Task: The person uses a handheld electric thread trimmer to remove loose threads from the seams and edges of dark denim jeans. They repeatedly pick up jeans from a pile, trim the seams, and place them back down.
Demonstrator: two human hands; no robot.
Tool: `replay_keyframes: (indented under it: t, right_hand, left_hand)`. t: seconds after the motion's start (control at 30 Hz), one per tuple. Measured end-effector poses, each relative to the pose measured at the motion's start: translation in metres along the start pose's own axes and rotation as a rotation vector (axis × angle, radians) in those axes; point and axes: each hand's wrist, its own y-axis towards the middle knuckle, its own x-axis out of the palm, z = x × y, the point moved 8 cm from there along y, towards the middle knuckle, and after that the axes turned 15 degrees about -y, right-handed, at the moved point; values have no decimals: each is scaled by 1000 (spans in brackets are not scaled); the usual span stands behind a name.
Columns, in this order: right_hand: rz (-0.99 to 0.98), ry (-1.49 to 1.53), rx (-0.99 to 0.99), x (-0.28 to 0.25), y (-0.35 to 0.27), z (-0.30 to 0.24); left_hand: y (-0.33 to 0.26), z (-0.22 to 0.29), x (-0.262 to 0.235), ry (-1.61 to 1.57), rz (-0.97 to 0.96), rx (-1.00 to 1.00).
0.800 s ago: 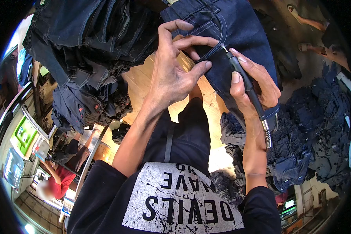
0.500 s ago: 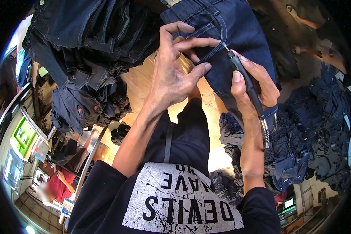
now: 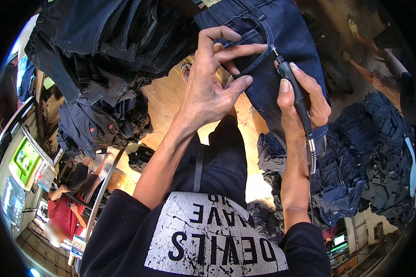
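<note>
Floor, as I see it: brown and dim at right [image 3: 351, 99], with a patch of light [image 3: 260, 190] glaring white nearer the middle. Left, a metal rail [image 3: 105, 177] slants; beyond, ribbed roofing [image 3: 37, 247], one lit lamp [image 3: 34, 272].

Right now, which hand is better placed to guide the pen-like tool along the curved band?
Right, likely: the right hand grips the pen-like tool, tip by the curved band. The left hand holds no tool, its index finger at the band.

One tool [image 3: 297, 94]; one green tray [image 3: 26, 170]
</note>
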Motion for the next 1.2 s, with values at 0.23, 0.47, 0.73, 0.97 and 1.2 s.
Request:
replay_keyframes:
  t: [0.23, 0.47, 0.73, 0.97, 1.2]
  right_hand:
    - [10, 11, -1, 2, 1, 1]
    - [-9, 9, 12, 0, -4, -1]
    - [10, 118, -99, 2, -6, 1]
    - [46, 471, 312, -14, -37, 17]
    - [108, 73, 270, -99, -92, 4]
  left_hand:
    - [-1, 0, 0, 9, -18, 48]
    - [-2, -9, -1, -39, -49, 0]
    - [-4, -10, -5, 30, -54, 1]
    - [-9, 0, -13, 107, -38, -36]
    - [42, 73, -65, 659, -47, 185]
